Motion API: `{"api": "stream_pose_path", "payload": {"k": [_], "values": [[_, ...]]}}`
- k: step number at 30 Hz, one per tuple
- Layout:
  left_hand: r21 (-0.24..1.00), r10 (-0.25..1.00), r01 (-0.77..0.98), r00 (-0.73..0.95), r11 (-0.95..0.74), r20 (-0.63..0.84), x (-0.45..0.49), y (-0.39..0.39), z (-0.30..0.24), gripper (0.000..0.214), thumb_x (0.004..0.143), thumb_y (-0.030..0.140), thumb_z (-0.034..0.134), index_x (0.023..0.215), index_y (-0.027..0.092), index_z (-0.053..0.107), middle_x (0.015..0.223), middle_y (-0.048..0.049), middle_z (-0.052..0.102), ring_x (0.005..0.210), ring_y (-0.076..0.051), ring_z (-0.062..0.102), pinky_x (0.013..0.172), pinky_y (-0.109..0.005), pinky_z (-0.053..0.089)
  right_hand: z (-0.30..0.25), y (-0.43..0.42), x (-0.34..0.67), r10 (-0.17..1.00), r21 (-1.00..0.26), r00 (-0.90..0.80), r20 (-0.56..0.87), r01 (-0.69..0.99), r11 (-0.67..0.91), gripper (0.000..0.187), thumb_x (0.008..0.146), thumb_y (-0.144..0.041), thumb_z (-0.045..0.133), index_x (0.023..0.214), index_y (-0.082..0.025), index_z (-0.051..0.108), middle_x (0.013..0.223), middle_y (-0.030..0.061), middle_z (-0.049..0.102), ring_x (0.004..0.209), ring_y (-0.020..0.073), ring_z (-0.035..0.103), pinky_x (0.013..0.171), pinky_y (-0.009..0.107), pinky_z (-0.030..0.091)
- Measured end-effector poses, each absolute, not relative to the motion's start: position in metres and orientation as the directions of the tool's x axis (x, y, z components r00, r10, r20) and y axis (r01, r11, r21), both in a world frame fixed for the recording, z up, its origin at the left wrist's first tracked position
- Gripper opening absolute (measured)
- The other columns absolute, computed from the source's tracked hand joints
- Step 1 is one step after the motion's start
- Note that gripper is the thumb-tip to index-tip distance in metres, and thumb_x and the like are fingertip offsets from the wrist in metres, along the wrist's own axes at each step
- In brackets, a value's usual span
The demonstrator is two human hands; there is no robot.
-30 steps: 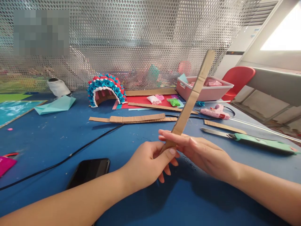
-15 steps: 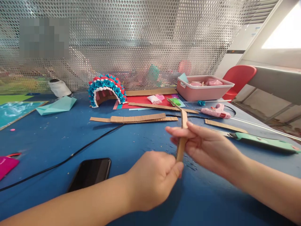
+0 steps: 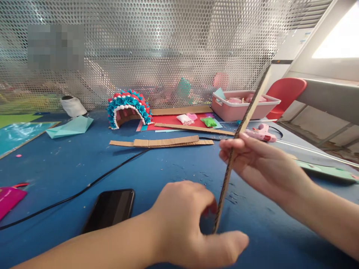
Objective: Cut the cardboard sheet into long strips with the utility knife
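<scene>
A long narrow cardboard strip (image 3: 252, 106) stands edge-on, slanting up to the right over the blue table (image 3: 70, 168). My right hand (image 3: 260, 164) pinches it near its middle, fingers closed on it. My left hand (image 3: 190, 220) is low in front with the strip's lower end between its curled fingers and stretched-out thumb. More cardboard strips (image 3: 162, 142) lie flat on the table behind my hands.
A black phone (image 3: 110, 209) lies left of my left hand, with a black cable (image 3: 84, 186) running past it. A pink glue gun (image 3: 259, 132), green-handled scissors (image 3: 325, 170), a pink tray (image 3: 244, 106), a blue-and-red ruffled arch (image 3: 129, 106) and a perforated metal screen (image 3: 168, 48) stand behind.
The strip, bent over half a second ago, now stands straight and edge-on. My right hand has slid up and to the right along it; my left hand has dropped lower toward me.
</scene>
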State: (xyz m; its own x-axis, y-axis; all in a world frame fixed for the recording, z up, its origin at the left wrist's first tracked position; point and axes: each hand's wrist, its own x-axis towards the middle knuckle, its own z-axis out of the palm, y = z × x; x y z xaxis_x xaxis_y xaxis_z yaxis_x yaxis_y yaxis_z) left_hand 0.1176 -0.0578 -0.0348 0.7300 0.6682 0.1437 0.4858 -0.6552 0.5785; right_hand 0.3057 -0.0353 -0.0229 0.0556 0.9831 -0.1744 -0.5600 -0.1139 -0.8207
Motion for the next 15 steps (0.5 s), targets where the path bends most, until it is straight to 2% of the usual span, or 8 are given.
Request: {"api": "stream_pose_path", "payload": {"k": [2,4,7,9,11,15], "values": [[0.708,0.748,0.520,0.664,-0.478,0.018,0.119,-0.054,-0.033,0.047,0.075,0.064,0.055,0.065,0.019,0.053,0.059,0.0015,0.055,0.054,-0.013,0.048,0.051,-0.024,0.032,-0.029,-0.046,0.291,0.970,-0.816,-0.132,-0.202,-0.525,-0.242,0.029,0.083,-0.035,0.060,0.063,-0.018,0.071,0.080,0.0058,0.070,0.081,0.0155,0.064,0.075,0.026,0.053],[0.775,0.785,0.522,0.617,-0.357,-0.053,0.122,-0.050,-0.034,0.049,0.082,0.063,0.047,0.062,0.019,0.053,0.057,0.0016,0.054,0.053,-0.012,0.047,0.050,-0.024,0.031,-0.032,-0.052,0.276,0.910,-0.799,-0.298,-0.288,-0.449,-0.400,0.031,0.084,-0.040,0.059,0.067,-0.016,0.071,0.079,0.0070,0.069,0.070,0.0159,0.063,0.063,0.027,0.053],[0.816,0.853,0.532,0.513,-0.227,-0.097,0.125,-0.045,-0.038,0.054,0.093,0.049,0.031,0.056,0.018,0.055,0.050,0.0015,0.050,0.049,-0.012,0.046,0.051,-0.025,0.031,-0.026,-0.047,0.258,0.885,-0.817,-0.325,-0.333,-0.369,-0.443,0.035,0.089,-0.035,0.049,0.068,-0.015,0.068,0.068,0.0049,0.063,0.050,0.0145,0.056,0.040,0.026,0.046],[0.817,0.874,0.546,0.470,-0.183,-0.119,0.124,-0.041,-0.040,0.057,0.095,0.044,0.028,0.052,0.018,0.055,0.045,0.0018,0.046,0.047,-0.012,0.046,0.052,-0.026,0.032,-0.018,-0.037,0.250,0.884,-0.811,-0.287,-0.368,-0.366,-0.456,0.038,0.092,-0.029,0.041,0.062,-0.015,0.061,0.067,0.0045,0.061,0.045,0.0152,0.054,0.031,0.026,0.039],[0.810,0.882,0.559,0.455,-0.175,-0.123,0.122,-0.040,-0.041,0.058,0.094,0.046,0.028,0.050,0.019,0.054,0.044,0.0020,0.044,0.047,-0.012,0.046,0.051,-0.027,0.032,-0.009,-0.026,0.245,0.875,-0.769,-0.215,-0.434,-0.417,-0.484,0.040,0.092,-0.022,0.039,0.056,-0.015,0.054,0.066,0.0054,0.060,0.051,0.0146,0.056,0.035,0.024,0.041],[0.786,0.864,0.579,0.488,-0.215,-0.123,0.121,-0.041,-0.039,0.055,0.093,0.044,0.030,0.050,0.019,0.054,0.047,0.0019,0.049,0.047,-0.012,0.048,0.051,-0.026,0.031,0.000,-0.013,0.244,0.856,-0.706,-0.117,-0.503,-0.516,-0.485,0.035,0.090,-0.009,0.039,0.056,-0.015,0.048,0.055,0.0044,0.053,0.057,0.0101,0.055,0.055,0.019,0.048]]}}
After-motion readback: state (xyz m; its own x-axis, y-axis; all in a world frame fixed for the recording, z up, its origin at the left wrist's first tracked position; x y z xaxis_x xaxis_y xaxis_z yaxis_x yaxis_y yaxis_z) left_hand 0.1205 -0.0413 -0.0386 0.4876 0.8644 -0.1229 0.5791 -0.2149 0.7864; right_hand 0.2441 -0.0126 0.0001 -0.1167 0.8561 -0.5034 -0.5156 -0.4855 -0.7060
